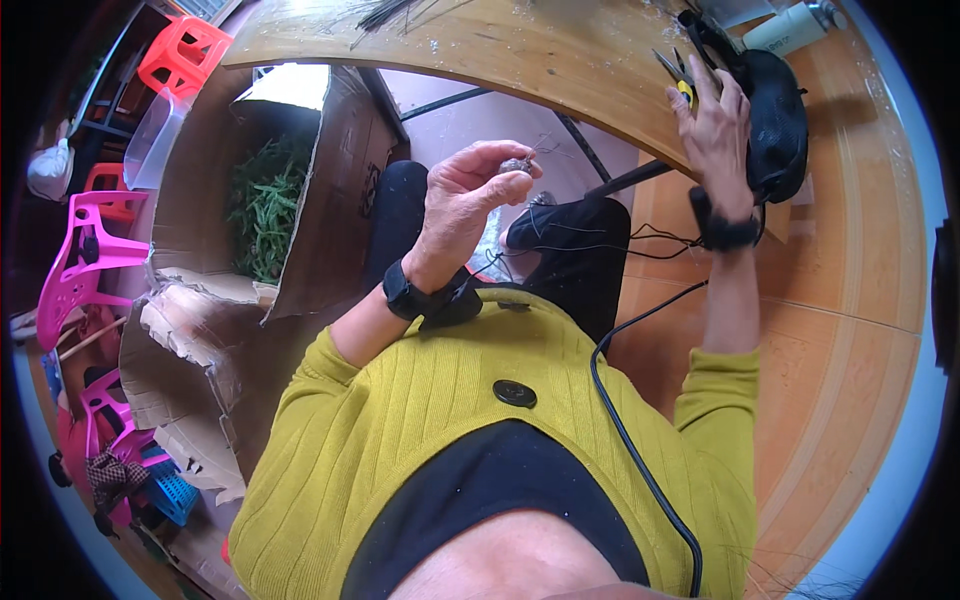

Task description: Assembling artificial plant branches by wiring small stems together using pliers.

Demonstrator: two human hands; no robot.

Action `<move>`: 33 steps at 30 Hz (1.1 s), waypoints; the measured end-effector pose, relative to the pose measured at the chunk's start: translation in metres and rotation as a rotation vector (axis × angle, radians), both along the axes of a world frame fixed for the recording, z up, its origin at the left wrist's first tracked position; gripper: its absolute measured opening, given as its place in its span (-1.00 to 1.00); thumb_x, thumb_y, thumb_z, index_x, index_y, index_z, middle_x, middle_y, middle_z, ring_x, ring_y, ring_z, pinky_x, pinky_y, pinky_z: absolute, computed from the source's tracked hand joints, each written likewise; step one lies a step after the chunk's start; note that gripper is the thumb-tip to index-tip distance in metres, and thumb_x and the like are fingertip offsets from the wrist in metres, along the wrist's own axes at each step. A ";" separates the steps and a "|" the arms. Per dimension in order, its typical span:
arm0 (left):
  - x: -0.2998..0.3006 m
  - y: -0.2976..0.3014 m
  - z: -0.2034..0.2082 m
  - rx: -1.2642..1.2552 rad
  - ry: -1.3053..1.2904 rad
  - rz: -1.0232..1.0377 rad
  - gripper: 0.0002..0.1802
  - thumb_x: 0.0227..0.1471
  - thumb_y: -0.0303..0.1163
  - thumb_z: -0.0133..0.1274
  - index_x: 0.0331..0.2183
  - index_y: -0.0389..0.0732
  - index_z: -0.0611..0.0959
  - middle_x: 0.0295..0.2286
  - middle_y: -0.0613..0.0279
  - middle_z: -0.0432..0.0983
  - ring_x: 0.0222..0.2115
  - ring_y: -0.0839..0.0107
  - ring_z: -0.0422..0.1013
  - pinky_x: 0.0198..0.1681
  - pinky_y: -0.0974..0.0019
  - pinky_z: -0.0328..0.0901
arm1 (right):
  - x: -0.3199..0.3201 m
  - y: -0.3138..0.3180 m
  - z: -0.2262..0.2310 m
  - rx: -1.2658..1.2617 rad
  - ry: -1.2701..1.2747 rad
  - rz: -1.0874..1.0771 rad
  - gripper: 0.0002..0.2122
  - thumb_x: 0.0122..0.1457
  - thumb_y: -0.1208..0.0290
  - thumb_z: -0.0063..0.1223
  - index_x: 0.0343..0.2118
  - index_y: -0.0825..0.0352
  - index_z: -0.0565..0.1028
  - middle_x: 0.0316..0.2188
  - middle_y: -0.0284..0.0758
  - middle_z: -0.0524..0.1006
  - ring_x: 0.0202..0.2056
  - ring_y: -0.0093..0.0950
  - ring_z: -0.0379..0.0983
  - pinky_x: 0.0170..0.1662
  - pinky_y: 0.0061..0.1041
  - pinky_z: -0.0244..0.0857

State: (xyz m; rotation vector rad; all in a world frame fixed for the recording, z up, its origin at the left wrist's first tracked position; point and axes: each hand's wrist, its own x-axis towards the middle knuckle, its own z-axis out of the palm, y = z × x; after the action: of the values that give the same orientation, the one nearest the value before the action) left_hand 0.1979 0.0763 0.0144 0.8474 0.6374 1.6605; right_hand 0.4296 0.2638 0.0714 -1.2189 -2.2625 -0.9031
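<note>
One small grey-brown ball (pixel 516 166), with thin wires (pixel 553 146) beside it, is pinched between the thumb and fingers of the left hand (pixel 462 200), at about 12 o'clock. Toward 2 o'clock, yellow-handled pliers (pixel 686 90) are partly covered by the right hand (pixel 716 130) over the table (pixel 560 55); whether its grip is closed on them cannot be told. Just beside that hand, a black pouch (pixel 780 130) is seen. At 10 o'clock, green sprigs (pixel 270 205) are held in an open cardboard box (pixel 335 180).
</note>
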 end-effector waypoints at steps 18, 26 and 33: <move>0.028 -0.009 0.019 0.153 0.380 0.235 -0.72 -0.09 -0.65 0.20 -0.25 -0.31 0.58 -0.29 0.19 0.55 -0.30 0.51 0.50 -0.17 0.47 0.42 | -0.061 -0.155 -0.001 -1.444 1.587 0.652 -0.86 0.17 0.51 0.07 -0.22 0.40 0.53 -0.30 -0.36 0.55 -0.29 -0.65 0.45 -0.15 -0.68 0.33; 0.019 -0.008 0.029 0.219 0.765 0.288 -0.76 -0.07 -0.47 0.23 -0.27 -0.25 0.62 -0.40 0.29 0.54 -0.43 0.59 0.42 -0.38 0.52 0.31 | -0.058 -0.153 0.002 -1.402 1.507 0.560 -0.88 0.15 0.51 0.10 -0.25 0.38 0.54 -0.38 -0.40 0.55 -0.36 -0.68 0.45 -0.25 -0.70 0.35; 0.008 0.015 0.052 0.133 0.678 0.159 -0.86 -0.03 -0.46 0.18 -0.36 -0.28 0.65 -0.44 0.28 0.53 -0.46 0.56 0.41 -0.40 0.48 0.29 | -0.057 -0.148 0.012 -1.349 1.371 0.535 -0.90 0.13 0.52 0.12 -0.29 0.36 0.52 -0.42 -0.41 0.53 -0.41 -0.71 0.42 -0.35 -0.72 0.34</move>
State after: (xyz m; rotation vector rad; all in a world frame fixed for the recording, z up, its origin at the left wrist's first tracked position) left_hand 0.2062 0.0918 0.0667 1.5125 1.0836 1.5544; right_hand 0.3729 0.1157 0.0835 -0.9065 -1.5225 1.4758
